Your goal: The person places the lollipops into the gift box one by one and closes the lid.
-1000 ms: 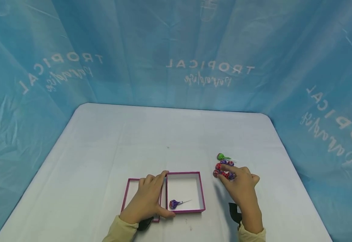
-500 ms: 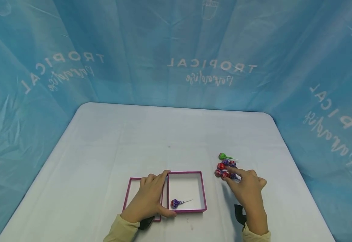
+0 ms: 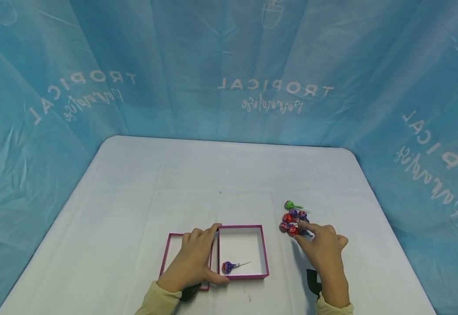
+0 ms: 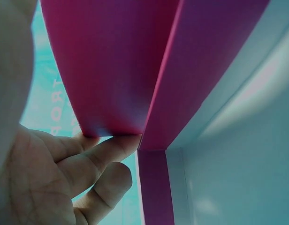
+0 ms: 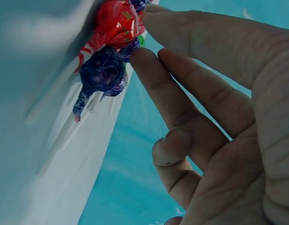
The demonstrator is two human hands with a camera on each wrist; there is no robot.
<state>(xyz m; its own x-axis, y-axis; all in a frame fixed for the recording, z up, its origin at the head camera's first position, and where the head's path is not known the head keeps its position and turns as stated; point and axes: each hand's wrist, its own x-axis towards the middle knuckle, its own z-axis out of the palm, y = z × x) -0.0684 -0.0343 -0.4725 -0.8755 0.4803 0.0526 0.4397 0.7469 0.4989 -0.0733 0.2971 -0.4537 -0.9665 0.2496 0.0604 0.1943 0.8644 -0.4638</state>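
Note:
My left hand point(image 3: 193, 256) grips the left side of a shallow white box with magenta edges point(image 3: 263, 253), thumb at the near corner and fingers at the far one. In the left wrist view, its fingertips touch the end of a magenta wall point(image 4: 102, 70). One purple-wrapped lollipop point(image 3: 227, 267) lies inside the box. Over a cluster of lollipops to the right is my right hand point(image 3: 323, 247), thumb and index finger apart. Its fingertips are right at a red-wrapped lollipop point(image 5: 116, 23) and a dark blue one point(image 5: 104, 70) in the right wrist view.
A second magenta-edged tray point(image 3: 167, 253) lies left of the box, partly hidden under my left hand. A green lollipop point(image 3: 289, 204) is at the back of the cluster. Blue printed curtains point(image 3: 276, 52) surround the white table point(image 3: 134, 183).
My right hand has drawn back slightly to the right, uncovering more of the red lollipops. The left hand and box keep their places, while the head view shifts a little.

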